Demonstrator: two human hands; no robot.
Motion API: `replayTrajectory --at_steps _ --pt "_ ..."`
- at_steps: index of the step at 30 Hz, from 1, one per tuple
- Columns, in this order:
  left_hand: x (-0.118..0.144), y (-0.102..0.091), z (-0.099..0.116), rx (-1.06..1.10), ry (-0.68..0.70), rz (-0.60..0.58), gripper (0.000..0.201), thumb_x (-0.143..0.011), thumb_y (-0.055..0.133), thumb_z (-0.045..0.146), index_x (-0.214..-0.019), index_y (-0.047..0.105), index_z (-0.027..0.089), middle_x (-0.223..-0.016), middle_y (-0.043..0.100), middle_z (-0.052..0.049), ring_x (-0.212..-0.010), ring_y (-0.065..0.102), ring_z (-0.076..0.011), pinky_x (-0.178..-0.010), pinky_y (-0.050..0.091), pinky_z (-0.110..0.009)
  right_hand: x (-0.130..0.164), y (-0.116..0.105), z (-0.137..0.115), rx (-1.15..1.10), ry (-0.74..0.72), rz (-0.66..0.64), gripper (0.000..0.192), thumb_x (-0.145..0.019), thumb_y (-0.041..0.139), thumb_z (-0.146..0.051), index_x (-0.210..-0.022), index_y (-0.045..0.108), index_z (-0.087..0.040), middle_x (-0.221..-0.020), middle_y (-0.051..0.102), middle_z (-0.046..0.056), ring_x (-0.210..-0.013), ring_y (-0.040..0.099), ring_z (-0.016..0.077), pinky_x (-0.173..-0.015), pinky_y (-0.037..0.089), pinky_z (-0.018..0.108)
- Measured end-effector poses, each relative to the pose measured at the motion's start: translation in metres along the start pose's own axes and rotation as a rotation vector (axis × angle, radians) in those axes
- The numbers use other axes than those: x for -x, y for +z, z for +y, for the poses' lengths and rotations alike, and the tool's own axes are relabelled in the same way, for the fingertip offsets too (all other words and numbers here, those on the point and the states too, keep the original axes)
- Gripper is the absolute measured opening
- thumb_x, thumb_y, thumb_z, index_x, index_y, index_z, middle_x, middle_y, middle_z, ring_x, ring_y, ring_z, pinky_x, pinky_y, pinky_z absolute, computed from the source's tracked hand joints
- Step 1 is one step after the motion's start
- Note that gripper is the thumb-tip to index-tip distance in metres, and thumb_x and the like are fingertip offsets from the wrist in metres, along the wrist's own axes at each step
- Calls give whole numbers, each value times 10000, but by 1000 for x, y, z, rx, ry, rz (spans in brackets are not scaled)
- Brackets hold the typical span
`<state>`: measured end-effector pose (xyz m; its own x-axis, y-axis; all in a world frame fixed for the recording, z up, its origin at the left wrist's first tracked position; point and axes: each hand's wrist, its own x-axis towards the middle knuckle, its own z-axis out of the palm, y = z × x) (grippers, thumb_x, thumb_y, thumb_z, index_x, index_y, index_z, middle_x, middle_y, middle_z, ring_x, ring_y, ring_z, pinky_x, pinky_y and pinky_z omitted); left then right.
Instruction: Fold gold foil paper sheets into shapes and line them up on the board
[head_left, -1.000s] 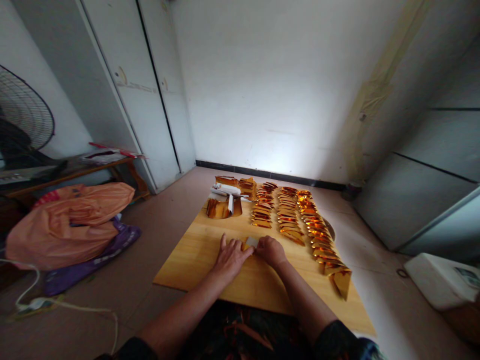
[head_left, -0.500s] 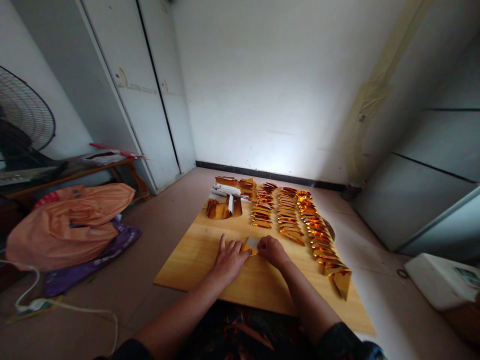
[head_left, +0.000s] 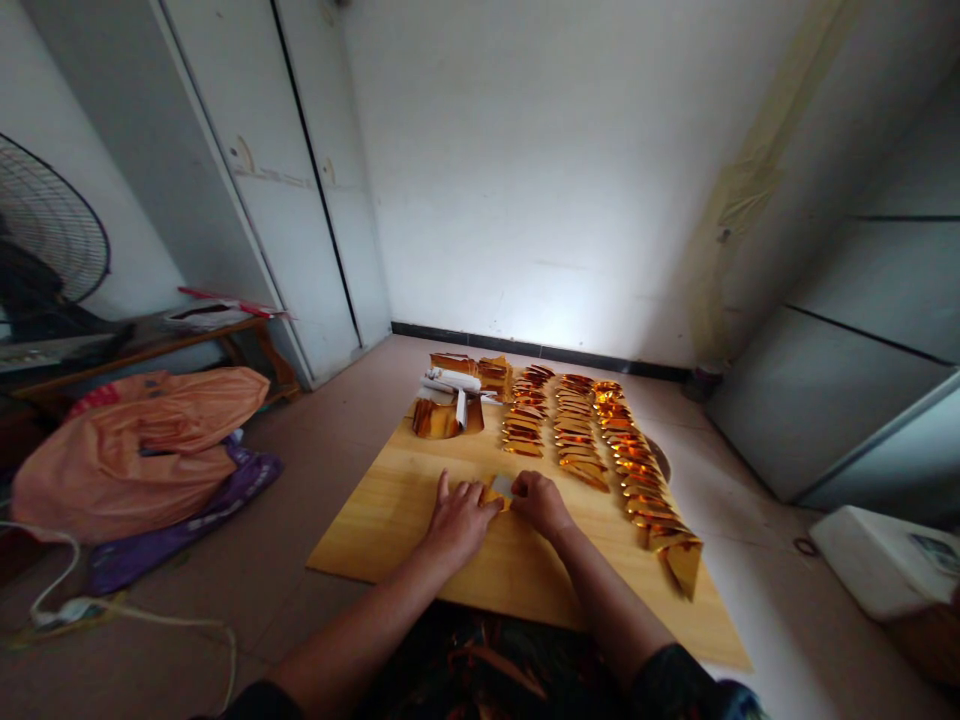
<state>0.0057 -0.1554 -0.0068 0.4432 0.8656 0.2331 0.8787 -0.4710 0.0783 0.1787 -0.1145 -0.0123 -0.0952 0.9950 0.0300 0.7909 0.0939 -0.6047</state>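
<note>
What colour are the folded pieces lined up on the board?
Shiny gold-orange, seen in the head view: folded pieces.

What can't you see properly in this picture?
Head view only:
- Gold paper piece: mostly covered by the left hand and right hand, so its shape and each hand's grip are unclear.
- Rows of folded gold pieces: too small to count.
- Pile at the wooden board's far end: too small to identify.
- Fan: cut off by the left edge.
- White box: cut off by the right edge.
</note>
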Motion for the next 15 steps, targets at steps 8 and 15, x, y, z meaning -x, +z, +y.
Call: replayTrajectory --at_steps 8,15 --pt "1 -3 0 -3 19 -21 313 -894 469 225 -1135 596 379 -1150 595 -50 -1044 523 -234 -1058 132 -623 -5 -3 -3 -319 31 5 167 -613 490 -66 -680 594 -179 -645 595 -29 -601 528 104 -583 404 195" --pt "1 -3 -1 3 22 -44 385 -878 457 174 -1189 561 375 -1130 579 -60 -1050 508 -238 -1061 111 -624 -7 8 -13 -462 126 -193 185 -640 444 -44 -715 535 -186 -486 506 -80 -429 470 74 -469 361 174"
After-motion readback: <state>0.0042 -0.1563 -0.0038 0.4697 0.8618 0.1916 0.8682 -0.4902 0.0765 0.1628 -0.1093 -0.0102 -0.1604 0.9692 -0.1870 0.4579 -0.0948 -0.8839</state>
